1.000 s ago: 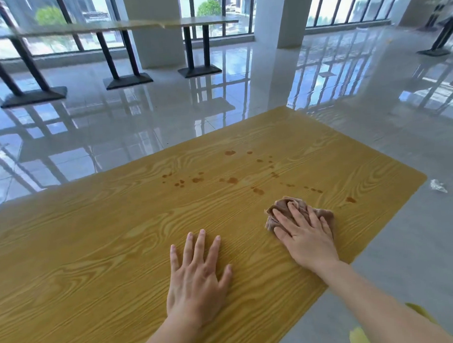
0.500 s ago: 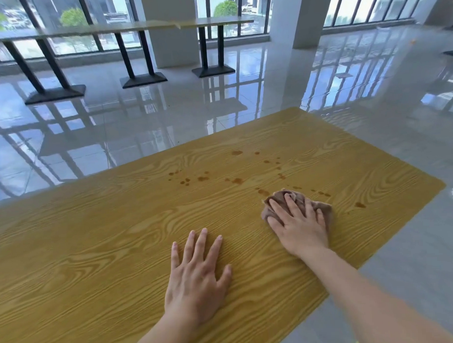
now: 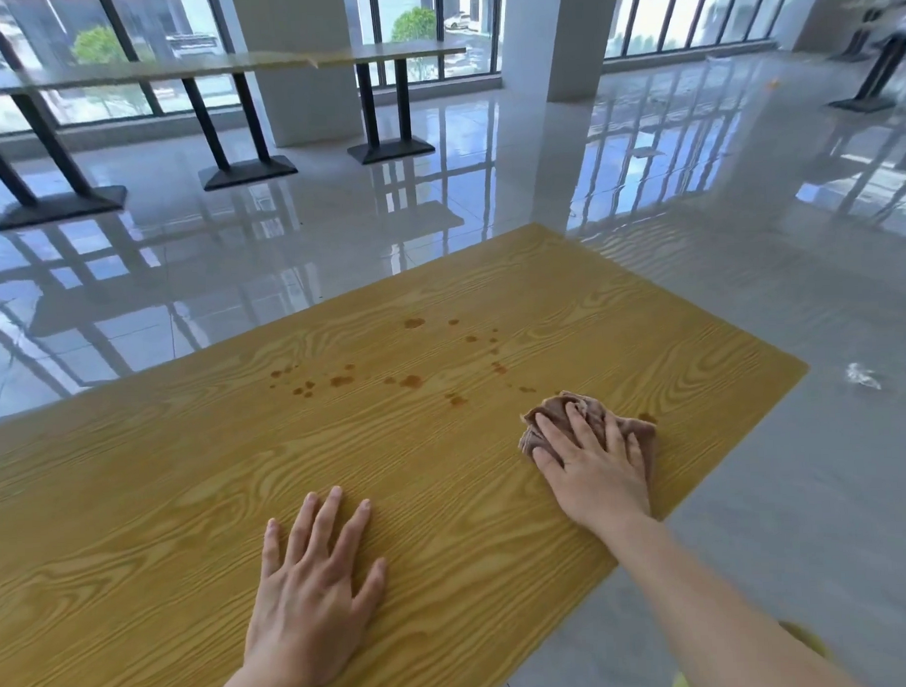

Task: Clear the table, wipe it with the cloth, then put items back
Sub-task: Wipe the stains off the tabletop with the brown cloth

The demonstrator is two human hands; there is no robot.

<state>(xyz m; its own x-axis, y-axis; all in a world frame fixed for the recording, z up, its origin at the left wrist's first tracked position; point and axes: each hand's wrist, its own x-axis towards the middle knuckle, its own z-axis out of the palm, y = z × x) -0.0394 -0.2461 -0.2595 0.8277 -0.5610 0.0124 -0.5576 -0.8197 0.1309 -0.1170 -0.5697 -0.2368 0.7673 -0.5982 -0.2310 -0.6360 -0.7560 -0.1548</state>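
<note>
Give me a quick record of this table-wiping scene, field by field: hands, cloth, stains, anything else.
Table: wood-grain top
Left hand: flat on the table, fingers spread
Right hand: pressing the cloth with straight fingers
Cloth: brown, crumpled, near the table's right edge
Stains: brown spots beyond the cloth, not yet wiped
Litter: white scrap on the floor, right of the table

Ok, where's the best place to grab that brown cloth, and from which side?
Grip the cloth by its bunched top, coming straight down from above: it lies crumpled in a low heap on the table, no edge lifted. The right hand presses flat on it from there.
</note>
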